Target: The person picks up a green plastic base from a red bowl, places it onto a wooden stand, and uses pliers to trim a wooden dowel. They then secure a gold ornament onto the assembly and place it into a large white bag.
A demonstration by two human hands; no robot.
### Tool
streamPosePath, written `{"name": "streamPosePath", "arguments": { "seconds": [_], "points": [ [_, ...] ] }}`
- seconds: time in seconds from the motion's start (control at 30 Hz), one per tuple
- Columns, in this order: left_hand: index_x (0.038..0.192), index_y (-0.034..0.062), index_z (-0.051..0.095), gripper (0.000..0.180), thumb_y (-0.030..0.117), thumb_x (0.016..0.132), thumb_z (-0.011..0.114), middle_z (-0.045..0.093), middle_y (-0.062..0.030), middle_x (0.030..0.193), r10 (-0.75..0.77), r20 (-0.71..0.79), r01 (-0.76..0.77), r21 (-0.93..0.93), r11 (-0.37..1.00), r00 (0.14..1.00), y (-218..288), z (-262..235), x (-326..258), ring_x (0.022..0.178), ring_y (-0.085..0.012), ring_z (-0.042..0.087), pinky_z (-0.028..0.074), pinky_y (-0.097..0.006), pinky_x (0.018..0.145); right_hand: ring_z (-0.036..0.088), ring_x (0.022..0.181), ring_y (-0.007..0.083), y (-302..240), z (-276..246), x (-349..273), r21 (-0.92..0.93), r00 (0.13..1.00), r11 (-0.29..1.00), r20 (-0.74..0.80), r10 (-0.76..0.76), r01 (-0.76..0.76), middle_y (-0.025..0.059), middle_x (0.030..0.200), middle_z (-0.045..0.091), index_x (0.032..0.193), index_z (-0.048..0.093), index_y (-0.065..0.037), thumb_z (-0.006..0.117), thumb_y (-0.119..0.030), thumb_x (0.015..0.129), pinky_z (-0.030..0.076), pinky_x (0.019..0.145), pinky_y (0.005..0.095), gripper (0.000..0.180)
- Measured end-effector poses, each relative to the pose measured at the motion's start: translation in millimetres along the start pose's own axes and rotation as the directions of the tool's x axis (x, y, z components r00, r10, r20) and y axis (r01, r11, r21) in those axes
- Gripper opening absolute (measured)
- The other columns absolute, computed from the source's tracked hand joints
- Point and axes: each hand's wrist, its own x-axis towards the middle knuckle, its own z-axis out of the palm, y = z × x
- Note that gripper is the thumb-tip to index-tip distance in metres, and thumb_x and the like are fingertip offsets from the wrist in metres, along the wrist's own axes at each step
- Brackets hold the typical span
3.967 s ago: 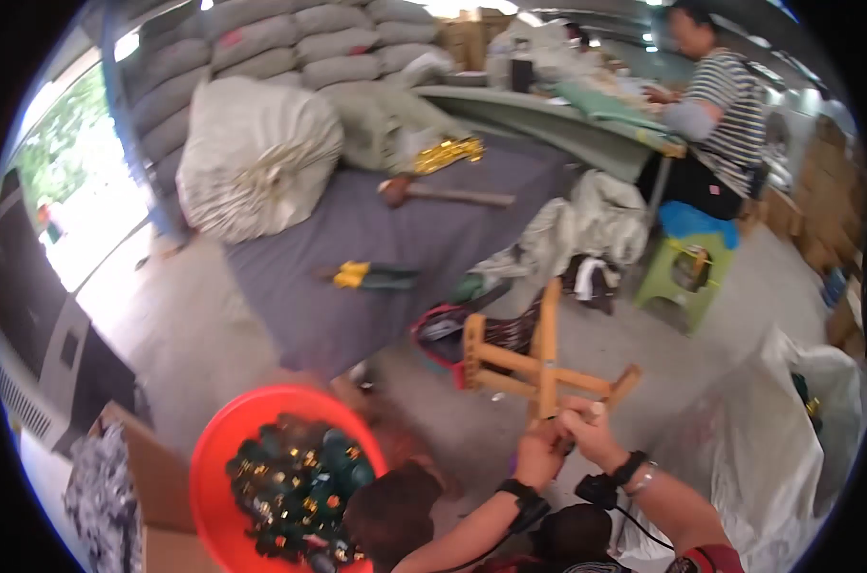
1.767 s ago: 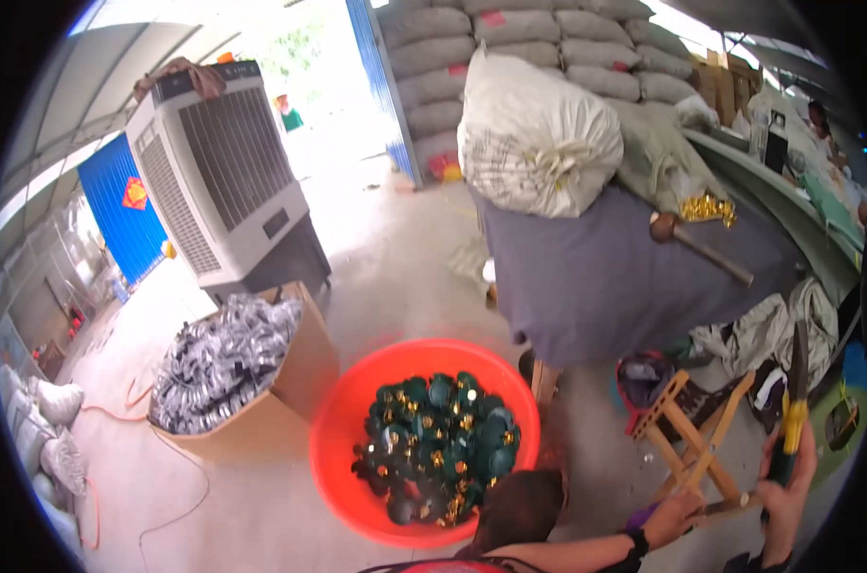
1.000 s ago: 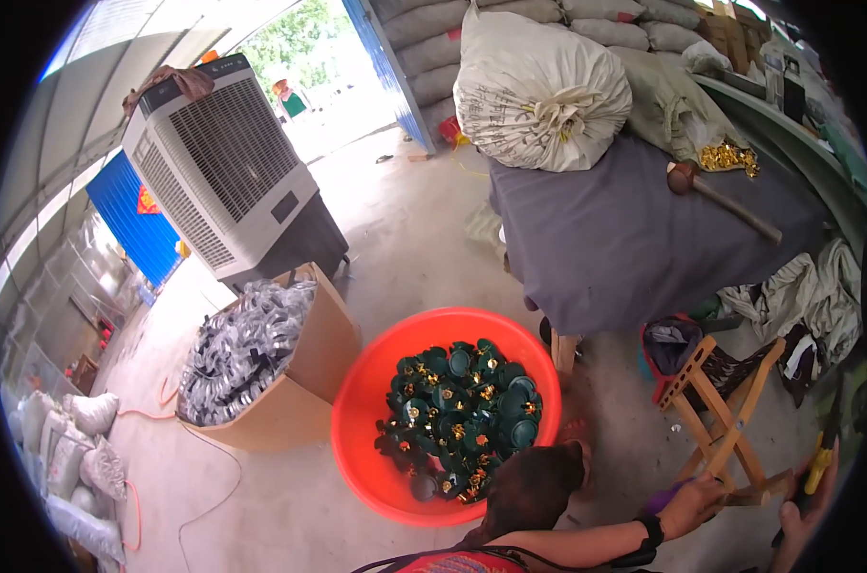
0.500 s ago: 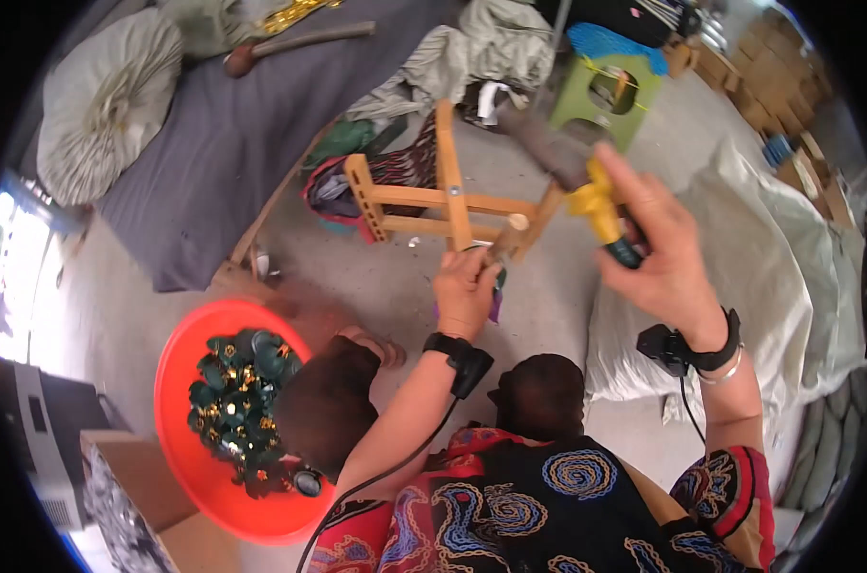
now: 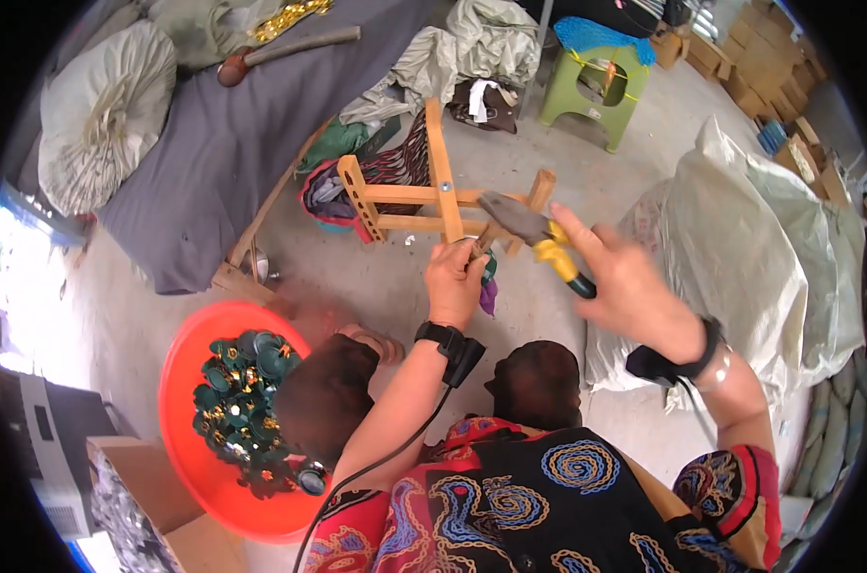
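Observation:
My right hand (image 5: pixel 634 291) grips pliers (image 5: pixel 521 222) with yellow and black handles, their dark metal head pointing left. The pliers' head is close to my left hand (image 5: pixel 455 277), which is closed round a short wooden stick (image 5: pixel 484 239); whether the two touch I cannot tell. My left hand is beside the lower end of a light wooden folding frame (image 5: pixel 440 158), whose crossed bars are joined by a metal bolt. Below the stick hangs a small purple and green piece (image 5: pixel 489 294), partly hidden by my fingers.
An orange-red basin (image 5: pixel 180 430) of dark green, gold-trimmed pieces stands at the left. Large white sacks (image 5: pixel 729 277) lie at the right. A green stool (image 5: pixel 586 105) is at the back. A mallet (image 5: pixel 290 53) rests on the grey-covered surface (image 5: pixel 233 143); a cardboard box (image 5: pixel 147 487) stands lower left.
My right hand has brought the pliers down and left, toward my left hand. My left hand has stayed close to the frame, and the stick's round end no longer faces up clearly.

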Motion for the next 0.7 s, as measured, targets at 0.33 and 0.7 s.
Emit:
{"name": "streamPosePath", "arguments": {
  "seconds": [0.33,0.7],
  "points": [
    [0.081,0.0037,0.061,0.017,0.008,0.067,0.069,0.062,-0.0111,0.078,0.015,-0.117,-0.015,-0.004,1.0,0.993,-3.7,-3.7,-11.4,0.078,-0.0312,0.056,0.047,-0.039,0.069,0.044,0.121,0.0282,-18.0,38.4,33.2,0.689,0.923,0.647,-0.379,-0.062,0.326,0.0166,0.131,0.044,0.109,0.052,0.0,0.062,-0.005,0.055,0.033,0.097,0.0313,0.056],
    [0.085,0.0005,0.064,0.015,0.002,0.07,0.062,0.063,-0.0145,0.076,-0.111,0.063,0.102,0.141,0.985,0.992,-23.5,-24.9,12.3,0.068,-0.0301,0.061,0.05,-0.038,0.065,0.052,0.089,0.0237,-2.7,68.6,75.5,0.74,0.787,0.606,-0.545,0.288,0.291,0.0129,0.095,0.053,0.105,0.053,0.003,0.068,-0.013,0.057,0.043,0.081,0.034,0.052]
  ]
}}
